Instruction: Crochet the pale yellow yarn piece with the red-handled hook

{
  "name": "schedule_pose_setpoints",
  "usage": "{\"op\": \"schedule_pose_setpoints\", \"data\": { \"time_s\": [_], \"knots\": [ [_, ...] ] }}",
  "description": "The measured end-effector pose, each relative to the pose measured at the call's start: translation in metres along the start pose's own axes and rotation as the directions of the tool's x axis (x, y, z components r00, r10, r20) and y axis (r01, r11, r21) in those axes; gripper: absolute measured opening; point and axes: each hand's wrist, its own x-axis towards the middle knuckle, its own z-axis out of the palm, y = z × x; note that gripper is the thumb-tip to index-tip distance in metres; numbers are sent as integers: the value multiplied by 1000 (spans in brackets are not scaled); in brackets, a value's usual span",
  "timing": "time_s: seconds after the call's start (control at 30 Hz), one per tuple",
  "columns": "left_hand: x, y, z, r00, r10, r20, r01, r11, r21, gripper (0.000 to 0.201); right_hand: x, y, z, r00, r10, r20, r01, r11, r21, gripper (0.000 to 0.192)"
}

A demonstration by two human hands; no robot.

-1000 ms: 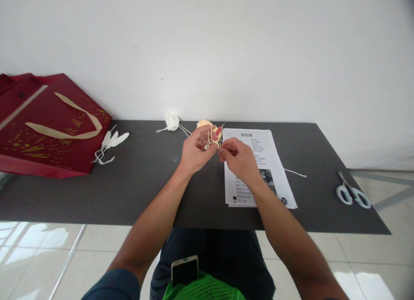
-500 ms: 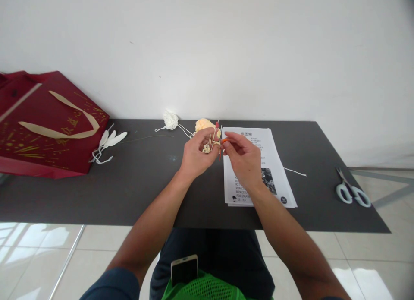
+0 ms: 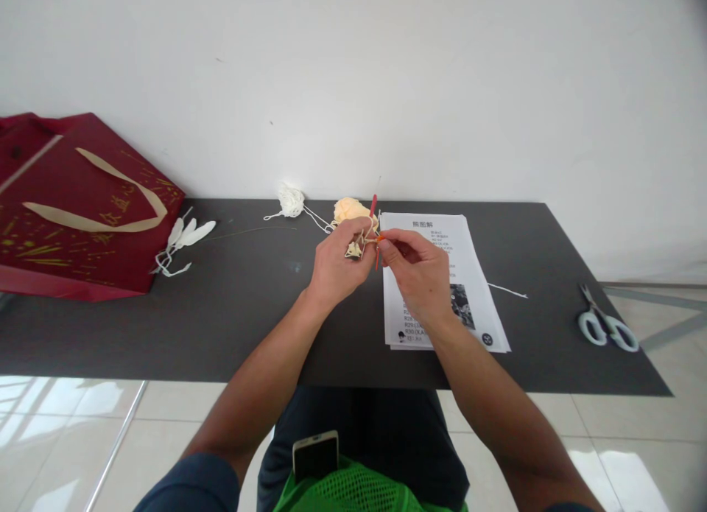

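Note:
My left hand [image 3: 334, 266] pinches a small cream crochet piece [image 3: 353, 250], with cream yarn looped over its fingers. My right hand [image 3: 418, 272] grips a thin crochet hook with a red handle [image 3: 374, 205], which points up and into the piece. Both hands hover over the dark table [image 3: 248, 313], touching each other at the fingertips. Just behind them lies a cream yarn ball [image 3: 349, 208]. A strand runs from it toward my left hand.
A printed instruction sheet [image 3: 442, 239] lies under my right hand. A white yarn bundle [image 3: 291, 200], white feather-like pieces [image 3: 186, 236], a red gift bag [image 3: 71, 210] at the left, scissors [image 3: 606, 326] at the right. A phone [image 3: 315, 457] rests on my lap.
The hook has tilted from nearly level to upright between my hands. Both hands have stayed at the same spot, and the view has shifted slightly.

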Motion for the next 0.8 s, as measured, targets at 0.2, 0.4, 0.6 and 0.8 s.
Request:
{"op": "schedule_pose_setpoints", "data": {
  "time_s": [0.2, 0.4, 0.6, 0.8],
  "knots": [
    [2, 5, -3, 999, 29, 33, -32, 996, 84, 31, -1, -2, 3, 999, 33, 28, -34, 999, 33, 10],
    [4, 9, -5, 999, 36, 39, -41, 992, 119, 31, -1, -2, 3, 998, 54, 25, -55, 997, 45, 8],
    [5, 9, -5, 996, 77, 45, -83, 985, 149, 32, -1, 0, 0, 996, -80, -37, 75, 991, -113, 5],
    [6, 10, -5, 990, 129, 48, -137, 967, 213, 32, -1, -1, 1, 1000, 16, -20, -17, 999, -29, 9]
  ]
}}
